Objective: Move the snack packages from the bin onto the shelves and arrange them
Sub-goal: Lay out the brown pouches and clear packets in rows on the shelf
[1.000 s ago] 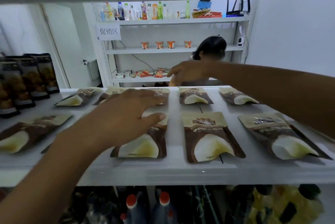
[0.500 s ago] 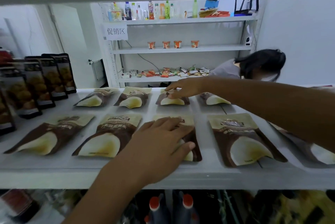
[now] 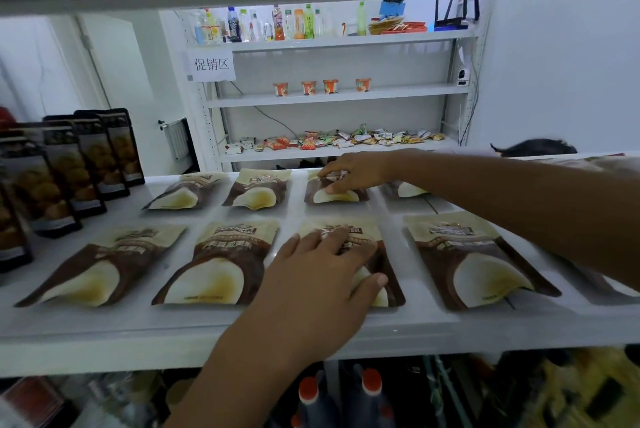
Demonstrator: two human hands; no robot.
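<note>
White shelf [image 3: 104, 327], centre of frame: brown snack pouches [image 3: 221, 265] lie flat in 2 rows. The left hand [image 3: 322, 275] lies flat, fingers extended and gripping nothing, on the front-row pouch [image 3: 363, 230], 3rd from the left. The right hand [image 3: 349, 173] reaches to the rear row and pinches the back-row pouch [image 3: 343, 197] between thumb and curled fingers. Dark bags [image 3: 86, 157] stand upright at left.

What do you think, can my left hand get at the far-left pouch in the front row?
Probably yes. The left hand rests flat on the third front pouch; the far-left pouch lies uncovered near the shelf edge, only one flat pouch between them.
</note>
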